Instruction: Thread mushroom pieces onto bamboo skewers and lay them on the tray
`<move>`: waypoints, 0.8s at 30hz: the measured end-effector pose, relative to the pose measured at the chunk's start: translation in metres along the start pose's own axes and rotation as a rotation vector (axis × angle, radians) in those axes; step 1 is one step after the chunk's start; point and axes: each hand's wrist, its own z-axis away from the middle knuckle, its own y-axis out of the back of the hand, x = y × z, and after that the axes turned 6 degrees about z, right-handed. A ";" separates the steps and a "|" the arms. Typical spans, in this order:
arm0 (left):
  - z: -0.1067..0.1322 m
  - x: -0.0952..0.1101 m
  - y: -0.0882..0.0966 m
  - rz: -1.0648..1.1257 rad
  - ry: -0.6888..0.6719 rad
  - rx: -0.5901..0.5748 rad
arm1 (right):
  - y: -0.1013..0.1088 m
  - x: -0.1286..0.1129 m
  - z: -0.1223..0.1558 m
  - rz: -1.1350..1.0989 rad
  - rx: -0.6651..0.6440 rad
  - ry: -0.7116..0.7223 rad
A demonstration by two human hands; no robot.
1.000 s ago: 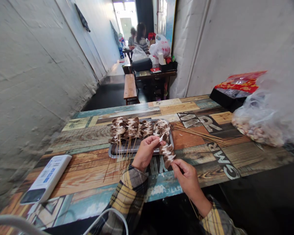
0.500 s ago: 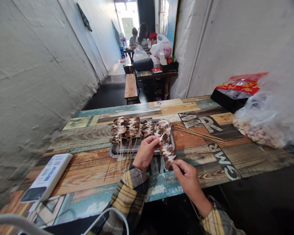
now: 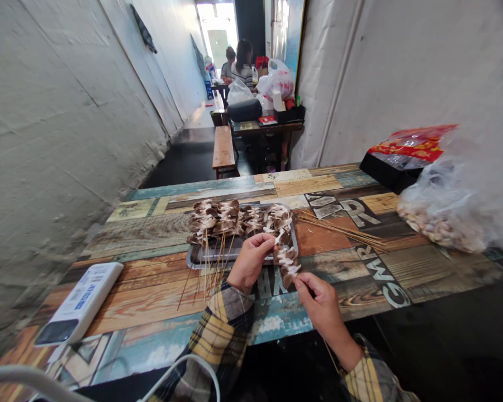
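The left hand (image 3: 251,259) had its grip pinched, thumb against forefinger, on a pale mushroom piece (image 3: 280,239) at the upper end of a mushroom skewer (image 3: 287,261). The right hand (image 3: 323,304) had its grip pressed together at the lower end of the same skewer, with the thin stick emerging below the palm. The skewer was held between the hands, in view over the near right corner of the tray; contact with the tray could not be determined. Its mushrooms were folded and ruffled, with grey-brown caps and white, fibrous flesh packed closely together.

The tray (image 3: 294,239) was shallow and rectangular, with rounded corners and a smooth, shiny rim. Finished skewers (image 3: 216,218) lay side by side on it, their straight, pale brown sticks projecting over the near edge. To the right, loose bamboo sticks (image 3: 343,230) formed a narrow, slightly fanned bundle on the surface (image 3: 151,273), which carried a wood-plank and lettering print.

Farther right stood a crumpled, translucent plastic bag (image 3: 442,215) with pale, lumpy contents, just beside a black box (image 3: 388,173) bearing a glossy red wrapper (image 3: 421,146). At left lay a smooth white oblong device (image 3: 84,298) with a dark panel. Both sleeves (image 3: 224,324) were of yellow, grey and black plaid cloth.
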 end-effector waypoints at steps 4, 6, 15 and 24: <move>0.000 0.000 0.000 -0.053 -0.018 0.002 | 0.000 -0.001 0.000 -0.002 -0.001 -0.010; -0.001 0.000 0.001 -0.077 -0.030 0.000 | 0.000 -0.001 0.000 -0.006 -0.002 -0.013; 0.001 -0.003 -0.001 -0.162 -0.024 -0.095 | 0.000 0.002 0.001 -0.004 0.005 -0.011; 0.002 -0.003 -0.003 -0.105 -0.061 -0.068 | -0.002 0.004 0.001 -0.027 0.013 -0.029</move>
